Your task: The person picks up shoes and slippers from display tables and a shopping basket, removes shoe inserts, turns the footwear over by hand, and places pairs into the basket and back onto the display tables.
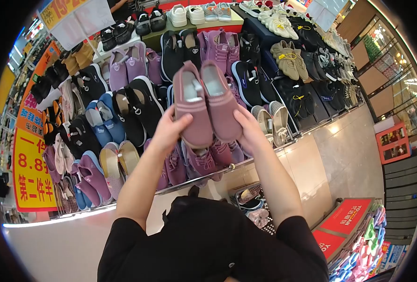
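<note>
A pair of mauve slip-on shoes is held up over the shoe display, toes toward me and openings facing up. My left hand (pixel 171 128) grips the left shoe (pixel 195 117) at its outer side, thumb on the upper. Around the outer side of the right shoe (pixel 223 113), my right hand (pixel 247 126) is closed. The two shoes lie side by side, with something pale inside the left one. Beneath them are purple lace-up shoes (pixel 201 160), partly hidden by the held pair.
Rows of shoes cover the sloped display, including blue shoes (pixel 106 120) and checked slip-ons (pixel 279 120). A metal rail (pixel 180 182) runs along its front edge. Below it sits a basket of shoes (pixel 250 202). A red box (pixel 347 218) stands at lower right.
</note>
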The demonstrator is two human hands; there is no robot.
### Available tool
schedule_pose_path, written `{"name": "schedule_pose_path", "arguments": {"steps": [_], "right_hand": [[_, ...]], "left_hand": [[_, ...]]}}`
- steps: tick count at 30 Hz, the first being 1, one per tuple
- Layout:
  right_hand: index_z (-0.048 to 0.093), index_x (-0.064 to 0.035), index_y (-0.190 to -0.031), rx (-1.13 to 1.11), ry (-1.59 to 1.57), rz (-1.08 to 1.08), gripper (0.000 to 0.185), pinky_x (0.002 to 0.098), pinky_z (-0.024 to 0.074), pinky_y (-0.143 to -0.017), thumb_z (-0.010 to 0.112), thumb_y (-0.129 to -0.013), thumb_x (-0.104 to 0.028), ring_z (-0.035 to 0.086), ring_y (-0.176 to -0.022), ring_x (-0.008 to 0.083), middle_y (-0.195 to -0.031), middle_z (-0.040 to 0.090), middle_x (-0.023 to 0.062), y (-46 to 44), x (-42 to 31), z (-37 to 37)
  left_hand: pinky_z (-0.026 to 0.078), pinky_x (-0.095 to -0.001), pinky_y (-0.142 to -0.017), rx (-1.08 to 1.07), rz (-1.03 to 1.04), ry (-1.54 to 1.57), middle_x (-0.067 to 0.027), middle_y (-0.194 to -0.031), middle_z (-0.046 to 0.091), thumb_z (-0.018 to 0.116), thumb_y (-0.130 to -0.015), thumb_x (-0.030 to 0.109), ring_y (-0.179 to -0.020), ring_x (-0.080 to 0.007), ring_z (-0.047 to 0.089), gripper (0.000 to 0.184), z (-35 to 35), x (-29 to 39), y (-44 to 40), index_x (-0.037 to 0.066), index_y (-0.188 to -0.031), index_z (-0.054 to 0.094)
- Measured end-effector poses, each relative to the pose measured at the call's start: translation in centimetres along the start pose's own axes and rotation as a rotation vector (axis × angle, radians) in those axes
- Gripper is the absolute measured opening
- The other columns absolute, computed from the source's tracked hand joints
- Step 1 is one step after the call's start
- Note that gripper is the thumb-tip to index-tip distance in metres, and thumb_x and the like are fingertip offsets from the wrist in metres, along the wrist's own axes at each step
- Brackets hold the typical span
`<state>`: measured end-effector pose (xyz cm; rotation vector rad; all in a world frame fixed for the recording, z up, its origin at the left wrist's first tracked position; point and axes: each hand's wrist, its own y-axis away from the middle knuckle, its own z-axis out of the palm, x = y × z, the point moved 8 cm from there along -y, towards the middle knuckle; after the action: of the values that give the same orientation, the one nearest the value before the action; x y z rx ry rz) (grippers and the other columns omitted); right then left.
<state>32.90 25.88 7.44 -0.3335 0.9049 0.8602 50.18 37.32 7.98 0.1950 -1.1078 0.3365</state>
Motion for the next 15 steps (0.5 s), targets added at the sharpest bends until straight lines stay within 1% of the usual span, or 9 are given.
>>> {"name": "schedule_pose_path", "arguments": {"steps": [2,4,6,7,8,10,11,13,15], "right_hand": [[0.037,-0.0009,-0.142,0.072,0.095,-0.023,0.059,0.0357,0.0485,-0.095,0.062,-0.094,-0.023,0.057,-0.115,0.0229,-0.129,0.054,0.0160,-5.0,1.0,-0.9],[0.036,0.0008,-0.143,0.159,0.184,-0.035,0.060,0.0358,0.0482,-0.095,0.062,-0.094,-0.023,0.057,-0.116,0.0243,-0.131,0.054,0.0182,-7.1,2.1,-2.9],[0.036,0.0048,-0.141,0.216,0.847,0.042,0.058,0.0357,0.0457,-0.099,0.060,-0.094,-0.020,0.055,-0.119,0.0266,-0.135,0.051,0.0227,-8.2,2.9,-4.5],[0.037,0.0068,-0.139,0.191,0.737,-0.011,0.055,0.0349,0.0421,-0.103,0.058,-0.093,-0.014,0.053,-0.122,0.0279,-0.135,0.050,0.0250,-8.2,3.8,-4.7],[0.037,0.0068,-0.139,0.200,0.736,-0.010,0.055,0.0349,0.0421,-0.103,0.058,-0.093,-0.014,0.053,-0.122,0.0279,-0.135,0.050,0.0250,-7.8,4.1,-4.8],[0.039,0.0068,-0.138,0.197,0.699,-0.097,0.052,0.0345,0.0399,-0.106,0.058,-0.092,-0.010,0.051,-0.126,0.0282,-0.133,0.052,0.0244,-6.5,4.3,-4.9],[0.040,0.0056,-0.138,0.204,0.695,-0.100,0.051,0.0342,0.0390,-0.107,0.056,-0.092,-0.007,0.050,-0.127,0.0282,-0.133,0.053,0.0241,-5.8,4.3,-5.0],[0.042,0.0049,-0.138,0.183,0.677,-0.109,0.050,0.0343,0.0400,-0.106,0.056,-0.092,-0.008,0.052,-0.126,0.0277,-0.133,0.053,0.0233,-5.1,5.9,-6.0],[0.048,0.0017,-0.135,0.149,0.740,-0.121,0.046,0.0339,0.0435,-0.101,0.057,-0.092,-0.011,0.056,-0.119,0.0254,-0.129,0.058,0.0202,-4.8,7.7,-7.2]], "left_hand": [[0.045,-0.0341,-0.098,-0.010,0.036,-0.065,-0.0141,-0.124,0.059,0.074,-0.084,0.023,-0.111,-0.0207,0.058,0.067,-2.4,0.7,-3.2,-0.004,-0.136,0.040],[0.043,-0.0359,-0.100,0.352,-0.124,-0.422,-0.0196,-0.130,0.055,0.073,-0.085,0.026,-0.117,-0.0259,0.056,0.074,-7.3,-1.2,-4.7,-0.006,-0.140,0.034],[0.040,-0.0378,-0.103,0.385,-0.056,-0.881,-0.0266,-0.136,0.048,0.073,-0.083,0.030,-0.126,-0.0316,0.049,0.086,-8.5,-2.9,-5.3,-0.007,-0.144,0.025],[0.038,-0.0390,-0.105,0.107,0.028,-0.734,-0.0303,-0.135,0.047,0.073,-0.081,0.029,-0.127,-0.0353,0.047,0.089,-7.3,-3.9,-6.1,-0.007,-0.145,0.023],[0.036,-0.0405,-0.106,0.114,0.031,-1.012,-0.0342,-0.135,0.041,0.072,-0.080,0.024,-0.126,-0.0411,0.045,0.091,-7.1,-4.1,-6.1,-0.007,-0.146,0.018],[0.035,-0.0422,-0.106,0.282,0.005,-1.158,-0.0363,-0.138,0.030,0.071,-0.081,0.020,-0.125,-0.0468,0.041,0.091,-6.8,-5.4,-5.2,-0.006,-0.147,0.013],[0.035,-0.0422,-0.106,0.266,-0.006,-1.160,-0.0363,-0.138,0.030,0.071,-0.081,0.020,-0.125,-0.0468,0.041,0.091,-6.5,-6.0,-5.1,-0.006,-0.147,0.013],[0.033,-0.0442,-0.107,0.380,0.053,-1.176,-0.0386,-0.140,0.020,0.070,-0.081,0.018,-0.126,-0.0517,0.035,0.096,-6.3,-5.7,-5.1,-0.005,-0.148,0.005],[0.032,-0.0459,-0.108,0.397,0.123,-1.251,-0.0392,-0.139,0.020,0.070,-0.081,0.018,-0.126,-0.0526,0.034,0.096,-5.6,-5.6,-4.9,-0.005,-0.148,0.006]]}}
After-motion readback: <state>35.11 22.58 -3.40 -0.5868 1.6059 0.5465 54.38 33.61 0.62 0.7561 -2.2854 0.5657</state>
